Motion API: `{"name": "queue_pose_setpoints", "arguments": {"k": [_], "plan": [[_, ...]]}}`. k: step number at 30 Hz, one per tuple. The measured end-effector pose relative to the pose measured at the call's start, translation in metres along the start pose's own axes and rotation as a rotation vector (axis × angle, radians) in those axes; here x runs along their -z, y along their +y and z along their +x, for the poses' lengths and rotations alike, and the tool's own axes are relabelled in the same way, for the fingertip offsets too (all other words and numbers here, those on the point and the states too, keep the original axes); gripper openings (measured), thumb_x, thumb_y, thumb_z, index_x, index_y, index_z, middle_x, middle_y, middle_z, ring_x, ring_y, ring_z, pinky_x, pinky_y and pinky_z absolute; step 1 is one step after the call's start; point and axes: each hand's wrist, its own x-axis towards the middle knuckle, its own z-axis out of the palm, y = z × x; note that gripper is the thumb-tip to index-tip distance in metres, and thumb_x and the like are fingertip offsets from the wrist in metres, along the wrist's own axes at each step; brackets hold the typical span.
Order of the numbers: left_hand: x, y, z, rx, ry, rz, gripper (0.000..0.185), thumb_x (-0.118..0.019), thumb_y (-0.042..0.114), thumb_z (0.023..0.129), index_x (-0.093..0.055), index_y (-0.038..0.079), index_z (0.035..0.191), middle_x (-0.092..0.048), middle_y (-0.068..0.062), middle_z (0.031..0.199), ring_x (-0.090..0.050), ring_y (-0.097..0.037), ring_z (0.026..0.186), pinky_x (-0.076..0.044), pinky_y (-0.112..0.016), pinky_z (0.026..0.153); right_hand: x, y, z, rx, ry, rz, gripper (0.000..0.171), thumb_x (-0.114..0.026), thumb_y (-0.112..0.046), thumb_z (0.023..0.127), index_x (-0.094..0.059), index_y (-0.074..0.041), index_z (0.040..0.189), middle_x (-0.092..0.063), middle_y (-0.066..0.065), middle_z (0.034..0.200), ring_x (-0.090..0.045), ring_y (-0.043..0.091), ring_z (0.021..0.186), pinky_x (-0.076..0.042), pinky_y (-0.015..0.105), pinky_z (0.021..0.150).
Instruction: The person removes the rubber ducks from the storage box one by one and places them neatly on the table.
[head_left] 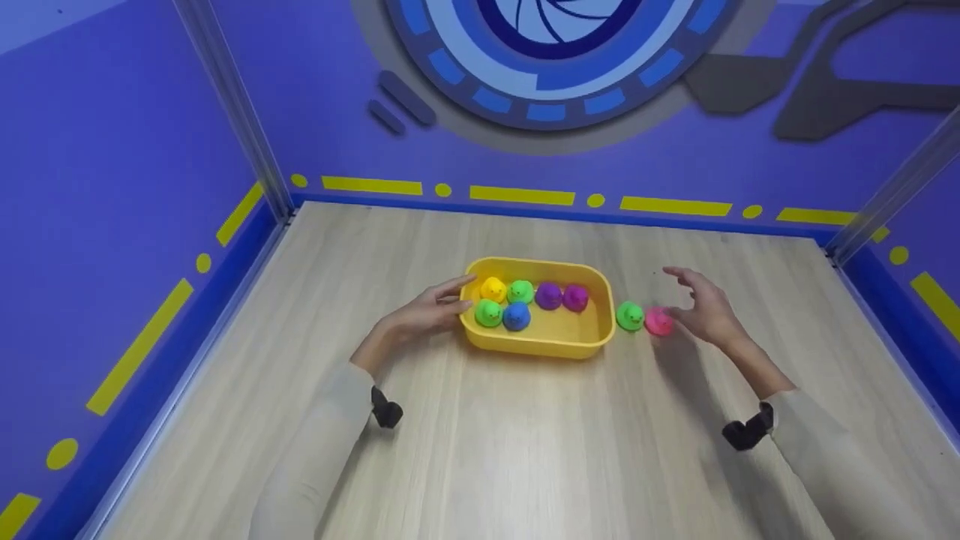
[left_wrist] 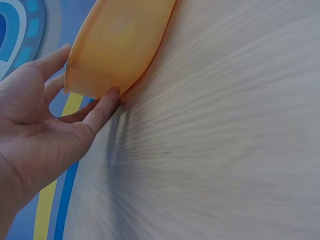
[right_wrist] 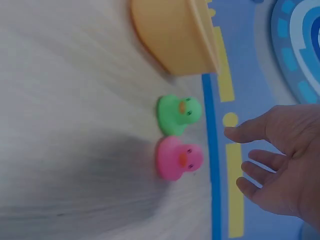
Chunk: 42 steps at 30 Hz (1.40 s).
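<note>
A yellow plastic bin stands on the table. Inside sit several toy ducks, among them a yellow duck, a blue duck and a purple duck. My left hand touches the bin's left end with extended fingers; the left wrist view shows its fingertips against the outer wall. To the bin's right, a green duck and a pink duck stand side by side on the table. Over the pink duck is my right hand, fingers spread and holding nothing.
The pale wood-grain table is bounded by a purple-blue back wall and side panels with yellow markings. Metal posts stand at the back corners. Each wrist carries a small black camera mount.
</note>
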Motion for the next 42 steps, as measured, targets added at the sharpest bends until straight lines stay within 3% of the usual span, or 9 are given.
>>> {"name": "queue_pose_setpoints", "arguments": {"k": [5,10,21,27,32,42], "plan": [[0.002,-0.001,-0.004,-0.013,0.016,-0.002,0.063,-0.063,0.030,0.103,-0.035,0.034,0.160,-0.034,-0.011,0.161,-0.046,-0.029,0.144,-0.045,-0.043,0.117,-0.002,-0.024,0.020,0.037,-0.036,0.001,0.058,-0.067,0.010,0.091,-0.045,0.009,0.145,-0.046,0.034,0.149,-0.042,0.053,0.137,-0.038,0.068,0.113],[0.001,-0.002,-0.005,-0.009,0.028,0.002,0.064,-0.064,0.029,0.102,-0.036,0.033,0.159,-0.027,-0.013,0.165,-0.042,-0.031,0.147,-0.045,-0.044,0.117,-0.015,-0.043,0.034,0.053,-0.093,0.059,0.053,-0.067,0.007,0.093,-0.049,0.008,0.142,-0.051,0.032,0.144,-0.052,0.050,0.130,-0.046,0.064,0.109],[-0.003,-0.002,-0.005,-0.022,0.049,-0.006,0.065,-0.064,0.026,0.102,-0.035,0.028,0.160,-0.027,-0.016,0.164,-0.042,-0.034,0.147,-0.046,-0.045,0.117,-0.060,-0.068,0.053,0.065,-0.235,0.146,0.040,-0.064,0.005,0.095,-0.055,0.012,0.134,-0.060,0.035,0.131,-0.060,0.051,0.120,-0.052,0.060,0.104],[-0.003,-0.001,-0.006,-0.027,0.053,-0.003,0.064,-0.062,0.024,0.103,-0.035,0.025,0.160,-0.030,-0.016,0.163,-0.044,-0.034,0.145,-0.046,-0.045,0.116,-0.086,-0.080,0.058,0.128,-0.302,0.177,0.037,-0.065,0.006,0.095,-0.059,0.013,0.130,-0.064,0.033,0.127,-0.065,0.047,0.113,-0.055,0.058,0.101],[-0.006,0.000,-0.006,-0.027,0.059,-0.015,0.063,-0.062,0.025,0.103,-0.036,0.027,0.160,-0.028,-0.016,0.165,-0.044,-0.033,0.144,-0.046,-0.045,0.116,-0.102,-0.087,0.061,0.151,-0.336,0.133,0.040,-0.067,0.007,0.093,-0.060,0.010,0.132,-0.067,0.030,0.125,-0.065,0.043,0.112,-0.055,0.055,0.102],[-0.008,0.001,-0.005,-0.029,0.062,-0.016,0.063,-0.064,0.025,0.102,-0.037,0.027,0.159,-0.029,-0.016,0.164,-0.043,-0.033,0.146,-0.046,-0.044,0.116,-0.118,-0.101,0.060,0.060,-0.425,-0.001,0.046,-0.067,0.004,0.094,-0.057,0.004,0.139,-0.064,0.026,0.129,-0.063,0.040,0.117,-0.052,0.053,0.107]]}}
